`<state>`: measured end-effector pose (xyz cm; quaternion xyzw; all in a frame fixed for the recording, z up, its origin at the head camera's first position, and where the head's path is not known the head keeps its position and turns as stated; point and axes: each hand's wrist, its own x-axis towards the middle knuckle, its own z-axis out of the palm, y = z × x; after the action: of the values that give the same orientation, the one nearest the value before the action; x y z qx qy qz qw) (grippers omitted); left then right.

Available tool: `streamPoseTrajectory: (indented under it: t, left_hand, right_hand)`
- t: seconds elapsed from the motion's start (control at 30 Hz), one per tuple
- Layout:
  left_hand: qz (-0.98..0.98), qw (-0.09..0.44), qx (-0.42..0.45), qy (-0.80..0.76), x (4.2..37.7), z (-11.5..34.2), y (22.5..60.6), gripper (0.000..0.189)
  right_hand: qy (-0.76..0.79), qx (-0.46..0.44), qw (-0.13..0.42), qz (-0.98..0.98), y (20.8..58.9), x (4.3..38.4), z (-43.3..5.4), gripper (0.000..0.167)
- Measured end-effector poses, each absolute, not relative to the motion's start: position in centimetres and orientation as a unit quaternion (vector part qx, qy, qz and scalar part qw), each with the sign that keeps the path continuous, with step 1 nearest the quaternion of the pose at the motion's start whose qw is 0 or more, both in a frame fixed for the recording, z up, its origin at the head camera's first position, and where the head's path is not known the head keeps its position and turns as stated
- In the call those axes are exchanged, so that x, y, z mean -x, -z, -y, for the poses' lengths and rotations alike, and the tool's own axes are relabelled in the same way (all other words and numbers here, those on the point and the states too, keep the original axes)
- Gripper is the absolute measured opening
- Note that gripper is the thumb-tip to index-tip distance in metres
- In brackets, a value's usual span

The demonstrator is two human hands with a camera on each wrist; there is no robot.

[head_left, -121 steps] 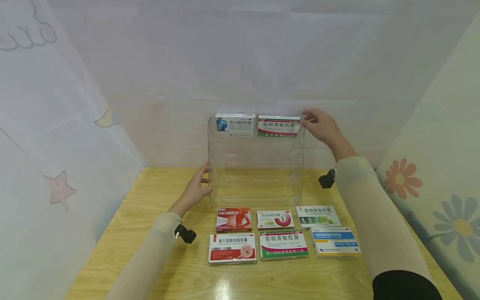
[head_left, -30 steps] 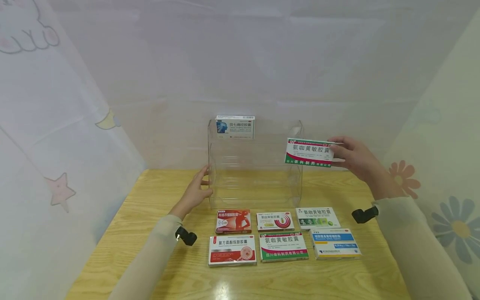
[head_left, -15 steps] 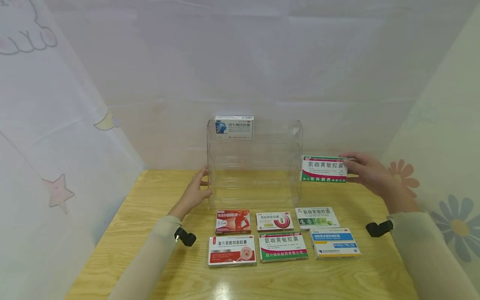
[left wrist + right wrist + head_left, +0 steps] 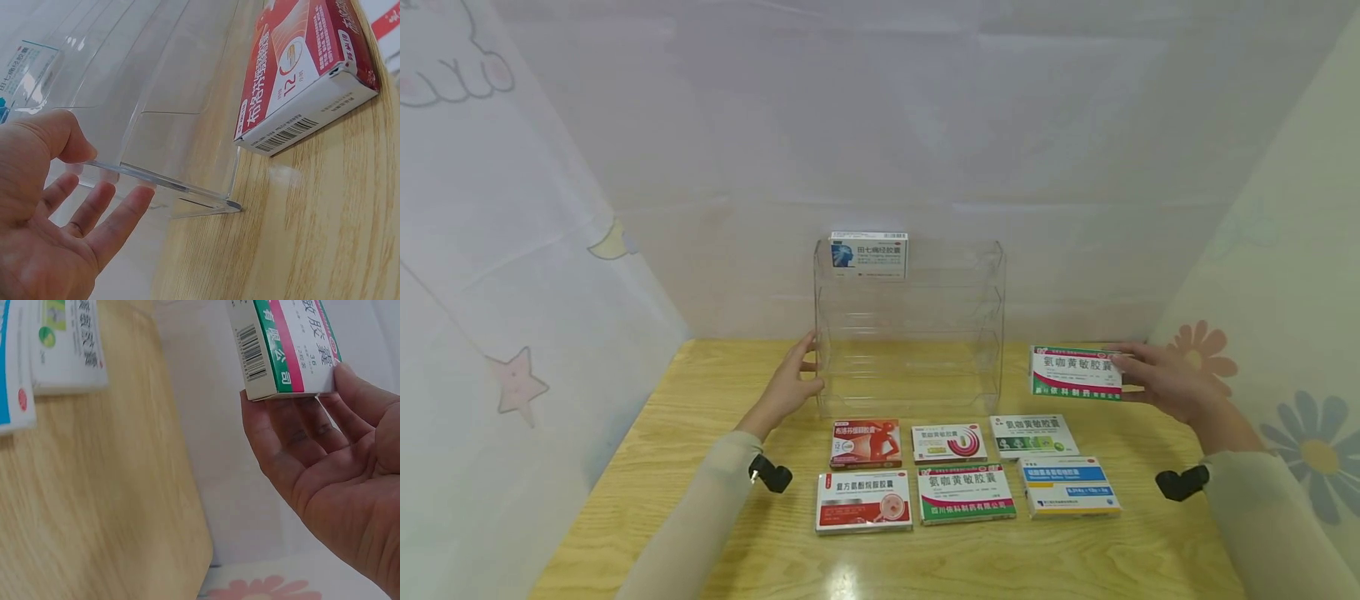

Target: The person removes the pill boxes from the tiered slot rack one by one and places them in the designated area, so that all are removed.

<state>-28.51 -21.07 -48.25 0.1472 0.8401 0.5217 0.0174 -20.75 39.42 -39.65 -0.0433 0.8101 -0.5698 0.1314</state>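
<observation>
My right hand (image 4: 1172,379) holds a green, white and red medicine box (image 4: 1075,373) by its right end, above the table right of the clear plastic display rack (image 4: 910,362). In the right wrist view the thumb lies on the front of this box and the fingers are behind it. My left hand (image 4: 787,383) grips the left side edge of the rack; in the left wrist view its thumb and fingertips meet the clear panel. A white and blue medicine box (image 4: 868,255) stands at the left of the rack's top tier.
Two rows of medicine boxes lie before the rack: a red box (image 4: 866,442), a white-pink box (image 4: 949,442), a white-green box (image 4: 1033,436), a red-white box (image 4: 863,500), another green-red box (image 4: 967,493) and a blue-yellow box (image 4: 1071,487). A cloth wall (image 4: 760,283) stands behind the wooden table (image 4: 700,533).
The green, white and red box has left the rack's top right place and moved right and down in my right hand. My left hand has stayed on the rack's side.
</observation>
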Motion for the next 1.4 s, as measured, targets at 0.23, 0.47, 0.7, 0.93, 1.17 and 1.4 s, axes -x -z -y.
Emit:
streamPoseTrajectory:
  t: [0.23,0.47,0.7,0.93,1.17,1.4]
  left_hand:
    - [-0.839,0.018,-0.15,-0.522,28.5,21.1,48.3,0.093]
    - [-0.84,0.016,-0.153,-0.52,28.5,21.1,48.2,0.093]
    - [-0.841,0.014,-0.151,-0.519,28.6,21.1,48.2,0.094]
    - [-0.838,0.019,-0.151,-0.523,28.5,21.1,48.2,0.094]
    - [-0.841,0.018,-0.15,-0.52,28.3,21.1,48.0,0.094]
    - [-0.842,0.015,-0.151,-0.517,28.3,21.1,48.0,0.094]
  right_hand:
    - [0.574,0.026,0.16,-0.803,41.6,20.1,-41.7,0.042]
    - [0.58,0.002,0.163,-0.798,43.1,19.4,-43.7,0.038]
    - [0.595,-0.014,0.178,-0.784,44.7,19.0,-45.5,0.023]
    - [0.558,-0.068,0.194,-0.804,45.8,18.6,-46.7,0.049]
    - [0.528,-0.086,0.204,-0.819,46.5,18.0,-47.8,0.071]
    - [0.513,-0.1,0.215,-0.825,47.3,18.0,-48.6,0.076]
